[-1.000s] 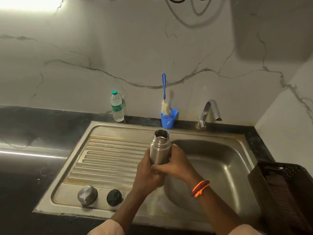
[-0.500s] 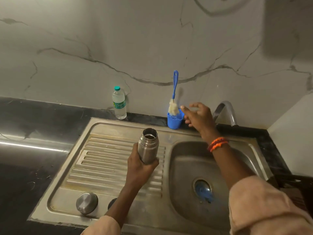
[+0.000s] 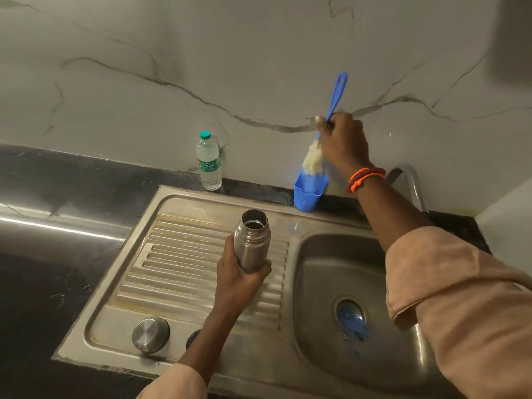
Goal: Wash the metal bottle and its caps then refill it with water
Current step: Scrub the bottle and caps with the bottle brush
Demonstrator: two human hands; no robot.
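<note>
My left hand (image 3: 239,279) grips the open metal bottle (image 3: 252,240) upright over the sink's (image 3: 218,367) ribbed drainboard. My right hand (image 3: 344,142) holds the blue brush (image 3: 331,110) by its handle, its pale head tilted in a blue cup (image 3: 308,194) at the wall. A steel cap (image 3: 150,334) lies on the drainboard's near edge, a dark cap (image 3: 192,338) beside it half hidden by my arm. On the worktop (image 3: 57,197), the plastic bottle's (image 3: 208,162) green label is too blurred to read.

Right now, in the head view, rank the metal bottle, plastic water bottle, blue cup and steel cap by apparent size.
1. metal bottle and plastic water bottle: similar, but the metal one is nearer; unsure.
2. blue cup and steel cap: alike; the cap is nearer.
</note>
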